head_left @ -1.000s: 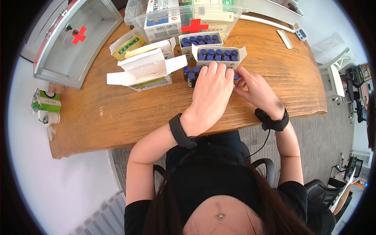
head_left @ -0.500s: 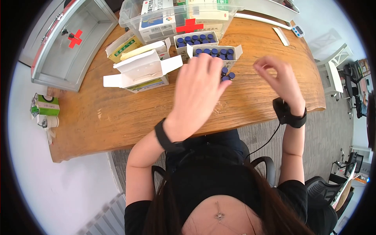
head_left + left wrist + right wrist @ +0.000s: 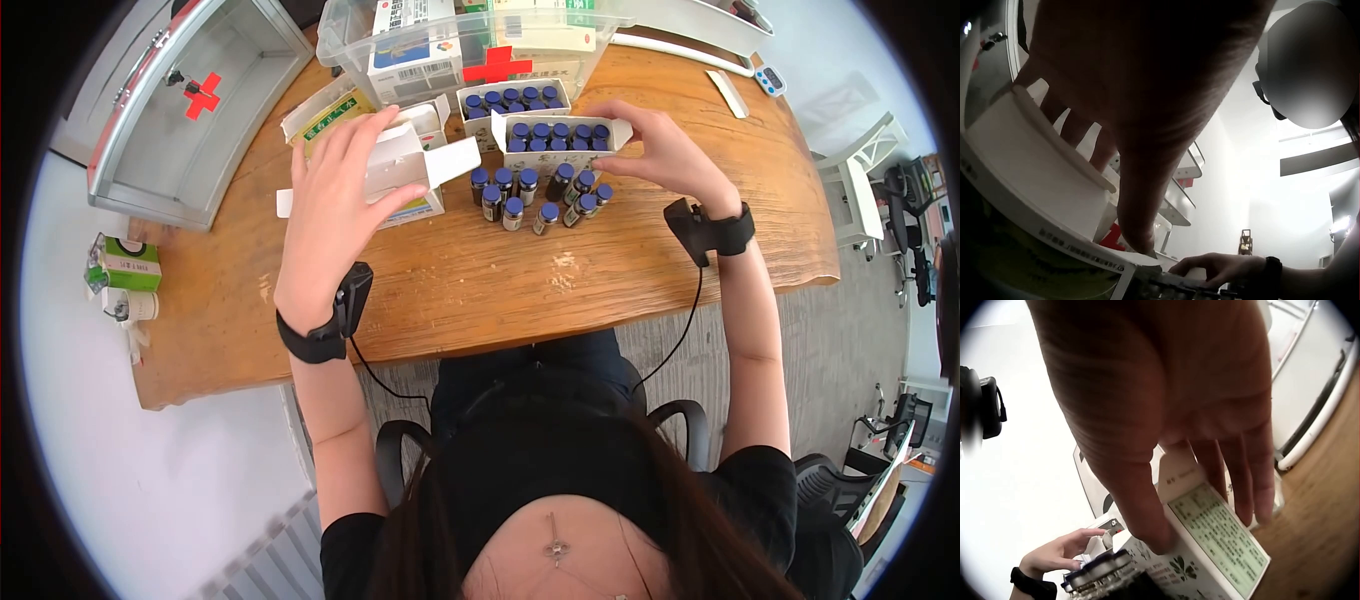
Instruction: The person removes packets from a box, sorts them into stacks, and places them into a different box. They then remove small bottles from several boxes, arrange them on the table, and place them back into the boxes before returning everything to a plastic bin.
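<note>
In the head view my left hand (image 3: 335,205) is over the open white carton (image 3: 400,165), fingers spread towards its back and thumb near its right flap. The left wrist view shows those fingers behind the carton's raised lid (image 3: 1041,169). My right hand (image 3: 665,155) holds the right end of a white box of blue-capped vials (image 3: 550,158), thumb on the front and fingers behind. The box's green label panel (image 3: 1216,531) faces the right wrist camera. Several loose blue-capped vials (image 3: 528,185) stand on the table in front of this box.
Behind is a second vial box (image 3: 515,88), then a clear bin (image 3: 345,55) with a red cross and medicine packs. A yellow-green carton (image 3: 325,112) stands behind the white one. A glass-fronted cabinet (image 3: 240,110) is at the left. A paper strip (image 3: 728,93) lies at the back right.
My hands have parted from the loose vials, uncovering them. The left hand has moved left over the open carton; the right swung out right, then came back to the vial box's right end.
</note>
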A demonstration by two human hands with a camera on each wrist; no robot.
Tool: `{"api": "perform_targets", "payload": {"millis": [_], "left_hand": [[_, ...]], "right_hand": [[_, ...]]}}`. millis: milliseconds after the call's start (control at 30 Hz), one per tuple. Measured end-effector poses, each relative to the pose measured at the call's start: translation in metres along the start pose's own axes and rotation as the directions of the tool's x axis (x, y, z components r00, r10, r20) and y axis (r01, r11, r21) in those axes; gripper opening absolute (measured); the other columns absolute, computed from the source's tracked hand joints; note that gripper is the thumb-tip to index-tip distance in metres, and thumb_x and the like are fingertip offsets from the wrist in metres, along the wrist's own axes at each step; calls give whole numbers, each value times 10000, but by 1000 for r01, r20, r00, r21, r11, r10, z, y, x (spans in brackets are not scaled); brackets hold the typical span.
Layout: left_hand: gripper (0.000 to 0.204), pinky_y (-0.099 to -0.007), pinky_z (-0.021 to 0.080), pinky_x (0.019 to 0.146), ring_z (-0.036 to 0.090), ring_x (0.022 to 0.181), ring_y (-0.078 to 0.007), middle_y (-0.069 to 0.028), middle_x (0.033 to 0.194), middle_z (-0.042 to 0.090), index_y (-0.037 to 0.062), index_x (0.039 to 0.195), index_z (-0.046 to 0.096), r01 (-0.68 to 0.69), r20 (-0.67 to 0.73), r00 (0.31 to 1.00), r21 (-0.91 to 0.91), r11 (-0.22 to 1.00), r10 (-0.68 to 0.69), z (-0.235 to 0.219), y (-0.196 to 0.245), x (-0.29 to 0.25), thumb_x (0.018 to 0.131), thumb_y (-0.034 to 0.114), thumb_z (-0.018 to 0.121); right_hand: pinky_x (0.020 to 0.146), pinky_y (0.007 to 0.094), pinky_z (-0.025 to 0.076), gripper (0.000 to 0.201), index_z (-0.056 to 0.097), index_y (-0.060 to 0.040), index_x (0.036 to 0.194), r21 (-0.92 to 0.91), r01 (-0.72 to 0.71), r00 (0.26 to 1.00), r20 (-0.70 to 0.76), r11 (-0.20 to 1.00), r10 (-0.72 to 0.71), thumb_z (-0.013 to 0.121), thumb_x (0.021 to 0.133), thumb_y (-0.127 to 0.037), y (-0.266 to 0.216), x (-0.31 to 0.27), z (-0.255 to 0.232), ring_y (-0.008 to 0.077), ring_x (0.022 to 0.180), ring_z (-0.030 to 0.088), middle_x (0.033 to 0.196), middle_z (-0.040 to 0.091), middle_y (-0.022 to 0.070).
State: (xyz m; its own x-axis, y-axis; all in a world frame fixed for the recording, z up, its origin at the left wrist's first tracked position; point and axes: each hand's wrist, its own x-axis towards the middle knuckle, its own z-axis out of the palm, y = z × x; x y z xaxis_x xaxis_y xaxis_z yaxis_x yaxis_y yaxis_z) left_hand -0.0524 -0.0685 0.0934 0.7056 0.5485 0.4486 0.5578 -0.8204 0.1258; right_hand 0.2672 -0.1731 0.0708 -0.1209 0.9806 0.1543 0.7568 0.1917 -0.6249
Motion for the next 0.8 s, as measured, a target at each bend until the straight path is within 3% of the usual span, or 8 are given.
{"api": "perform_targets", "payload": {"millis": [167,300,367,400,533,667,733,800], "left_hand": [[578,-467,275,1047,465,1180,-278,-90,1201,551,125,1276,502,108,20,994,-13,994,-108,8,0,2,771,318,708],[541,-453,300,1035,460,1180,-287,-84,1207,548,118,1262,513,40,-92,995,77,996,-33,7,10,6,789,302,698],[378,-420,354,989,485,1128,-278,-75,1128,582,81,1127,593,46,-240,969,-68,997,-61,3,28,14,803,253,685],[378,-420,354,989,485,1128,-278,-75,1128,582,81,1127,593,45,-240,969,-72,996,-61,3,35,17,803,253,685],[107,-355,414,864,531,969,-242,-39,894,626,40,829,649,-157,-269,955,-115,981,121,12,57,34,810,146,657],[81,-348,419,819,528,891,-228,-40,836,645,26,826,674,-214,-114,972,-56,975,207,23,67,47,810,68,607],[165,-351,428,853,551,939,-255,-76,986,671,3,965,674,-225,86,970,-51,973,229,29,70,52,838,81,603],[182,-350,429,856,554,946,-255,-81,1013,670,3,989,672,-251,99,961,-82,964,258,37,77,58,841,76,596]], "right_hand": [[766,280,498,425,576,-52,1175,95,-51,998,-26,994,53,708,773,-92,5,-7,0,161,907,622,1052,651,57],[746,261,509,412,579,-48,1171,114,-79,995,-58,990,86,703,779,-79,11,-17,-5,138,900,619,1048,650,60],[755,270,519,441,561,-52,1198,140,-107,990,-81,984,119,703,781,-76,14,-22,-6,137,914,616,1107,627,62],[755,270,519,441,561,-52,1198,138,-110,989,-81,984,122,703,781,-76,15,-24,-5,137,914,616,1107,627,62],[830,320,531,476,513,-53,1217,182,-76,965,-233,980,118,717,793,-124,12,-30,-2,210,958,618,1194,580,88],[864,342,528,392,490,-46,1228,267,-49,911,-383,962,152,635,874,-133,26,-44,-1,214,982,611,1187,584,88],[871,346,523,325,507,-38,1200,325,-30,919,-363,945,154,593,898,-120,34,-46,-5,207,988,611,1172,593,85],[878,349,518,265,524,-29,1173,387,-18,924,-346,922,164,551,921,-107,31,-47,-7,199,994,611,1157,602,82]]}}
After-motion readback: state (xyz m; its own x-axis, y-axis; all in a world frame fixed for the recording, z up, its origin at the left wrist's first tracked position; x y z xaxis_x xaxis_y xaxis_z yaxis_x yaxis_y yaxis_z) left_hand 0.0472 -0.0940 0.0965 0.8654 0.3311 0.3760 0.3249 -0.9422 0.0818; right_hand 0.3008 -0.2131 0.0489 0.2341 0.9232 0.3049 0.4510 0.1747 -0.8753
